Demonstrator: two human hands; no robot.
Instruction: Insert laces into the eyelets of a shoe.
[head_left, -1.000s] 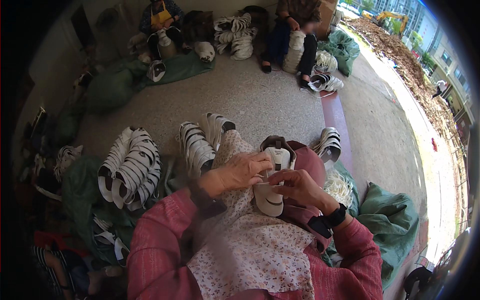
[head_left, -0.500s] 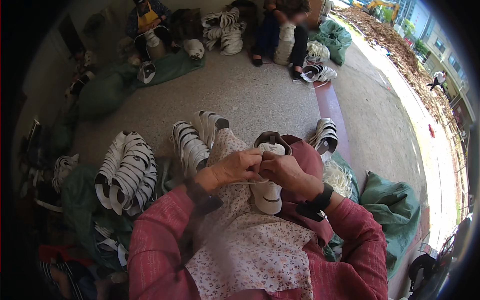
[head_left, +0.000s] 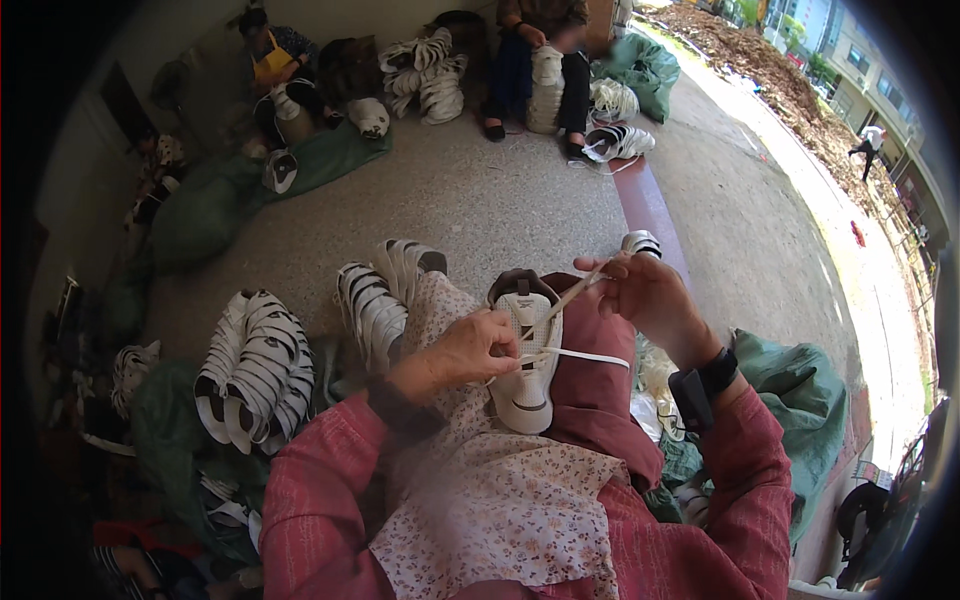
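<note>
A white sneaker point(head_left: 537, 388) with a brown collar rests on my lap, its toe pointing towards me. My left hand point(head_left: 465, 348) is closed at the left side of the shoe's tongue, pinching a white shoelace by the eyelets. Up and to the right, my right hand point(head_left: 645, 298) holds a stretch of the shoelace point(head_left: 572, 296) between its fingers. That lace runs slantwise from the shoe to the hand. Another loose end of lace sticks out to the right over my dark red trouser leg. A floral apron point(head_left: 500, 500) covers my lap.
Stacks of white shoe uppers point(head_left: 258, 365) stand at left, and more point(head_left: 372, 305) lie beyond my left knee. Green sacks point(head_left: 790, 410) lie at right, near white laces point(head_left: 655, 385). Across the floor, two people point(head_left: 545, 40) sit with shoes; someone walks outside at far right.
My right hand has moved away from the shoe, up and to the right, drawing the lace out. My left hand stays by the tongue. The view has shifted slightly.
</note>
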